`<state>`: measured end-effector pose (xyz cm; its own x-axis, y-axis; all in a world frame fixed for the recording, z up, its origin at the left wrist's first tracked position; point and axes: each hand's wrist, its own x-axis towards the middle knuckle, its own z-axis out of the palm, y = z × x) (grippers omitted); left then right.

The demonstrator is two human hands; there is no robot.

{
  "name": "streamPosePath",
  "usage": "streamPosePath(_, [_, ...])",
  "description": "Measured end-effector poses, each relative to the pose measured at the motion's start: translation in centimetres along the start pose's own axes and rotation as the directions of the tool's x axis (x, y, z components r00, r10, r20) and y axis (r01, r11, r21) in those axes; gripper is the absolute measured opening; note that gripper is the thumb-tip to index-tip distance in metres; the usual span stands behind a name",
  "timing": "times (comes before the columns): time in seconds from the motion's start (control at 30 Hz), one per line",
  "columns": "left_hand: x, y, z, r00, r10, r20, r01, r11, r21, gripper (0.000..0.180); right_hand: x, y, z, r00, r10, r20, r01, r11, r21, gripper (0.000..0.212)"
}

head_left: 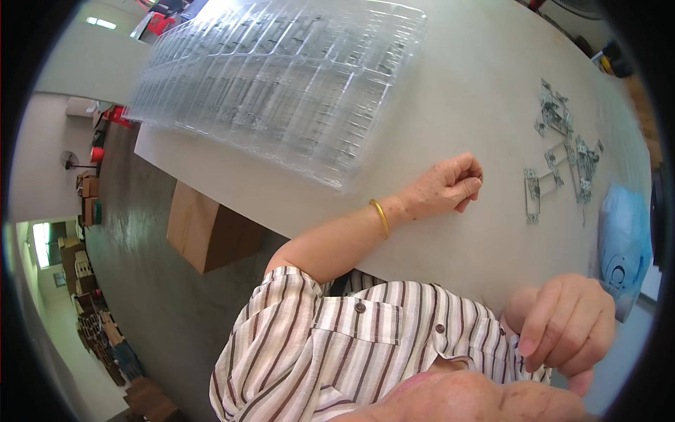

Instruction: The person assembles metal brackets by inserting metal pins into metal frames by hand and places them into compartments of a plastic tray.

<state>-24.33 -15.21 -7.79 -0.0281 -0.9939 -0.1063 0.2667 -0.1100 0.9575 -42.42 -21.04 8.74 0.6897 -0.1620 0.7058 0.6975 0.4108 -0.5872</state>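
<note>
L hand [446, 186] was rested on the white table [450, 91], fingers curled loosely, nothing seen held. R hand [566, 330] was raised near the chest, fingers bent; contents cannot be told. Small metal parts [562, 158] lay loose, apart from both hands. Clear tray stack [281, 77] sat beyond; most parts judged unsorted.

Small metal parts [562, 158] too tiny to identify.

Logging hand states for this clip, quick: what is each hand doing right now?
Left hand: loosely curled fist resting on the white table; whether it holds anything cannot be told.
Right hand: fingers curled, raised near the striped shirt, nothing visibly held.
</note>
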Motion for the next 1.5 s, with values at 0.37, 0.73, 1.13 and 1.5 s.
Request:
streamPosePath(0.37, [0.2,-1.1,0.2,1.000,-0.007,-0.007,0.007,1.000,-0.027,0.019,0.8,2.9,1.5,0.942,0.204,-0.265,-0.291,0.110,-0.950,0.025])
streamPosePath(0.73, [0.2,0.0,0.4,0.995,-0.038,0.096,0.048,0.993,-0.112,0.018,-6.5,4.0,-3.2,0.880,0.230,-0.414,-0.279,-0.454,-0.846,0.031])
streamPosePath(1.13, [-0.9,1.4,1.1,0.955,-0.130,0.266,0.127,0.991,0.028,0.015,-9.6,4.1,-2.4,0.901,0.216,-0.376,-0.279,-0.376,-0.884,0.018])
streamPosePath(1.5, [-1.1,1.1,1.4,0.979,-0.119,0.165,0.110,0.992,0.065,0.029,-11.2,1.1,-3.6,0.854,-0.017,-0.520,-0.432,-0.580,-0.690,0.014])
